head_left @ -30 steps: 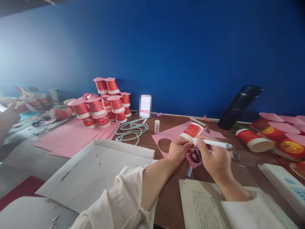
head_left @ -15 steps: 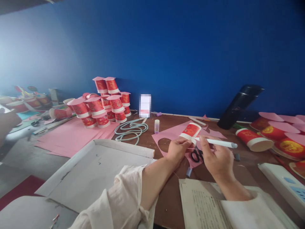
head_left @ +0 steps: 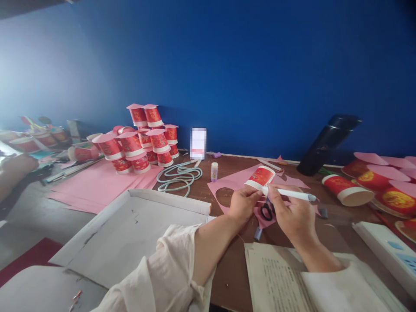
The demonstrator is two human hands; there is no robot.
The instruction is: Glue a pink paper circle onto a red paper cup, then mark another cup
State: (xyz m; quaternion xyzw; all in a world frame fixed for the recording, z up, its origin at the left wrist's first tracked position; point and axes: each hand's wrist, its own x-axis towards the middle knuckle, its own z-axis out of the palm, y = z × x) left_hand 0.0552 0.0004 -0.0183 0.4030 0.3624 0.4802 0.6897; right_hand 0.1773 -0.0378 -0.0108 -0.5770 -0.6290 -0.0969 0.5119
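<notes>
My left hand (head_left: 243, 204) grips a red patterned paper cup (head_left: 261, 175) with a white rim, tilted over the table. In my right hand (head_left: 294, 214) is a white pen (head_left: 295, 193); its tip end meets the cup's lower white edge, though the exact contact is hidden by my fingers. Black-handled scissors (head_left: 267, 212) lie beneath the hands, on pink paper (head_left: 223, 184) with a round hole cut in it. A small glue stick (head_left: 214, 172) stands upright to the left of the cup.
Red cups with pink paper tops (head_left: 130, 145) are stacked at left beside pink sheets (head_left: 81, 190). A dark bottle (head_left: 325, 145) leans against the blue wall. A red cup (head_left: 347, 190) lies at right, near a power strip (head_left: 383, 242). Another person's hand (head_left: 19, 171) shows at far left.
My right hand has shifted slightly left with the pen, closer to my left hand. At far left the other person's hand has moved a little to the right.
</notes>
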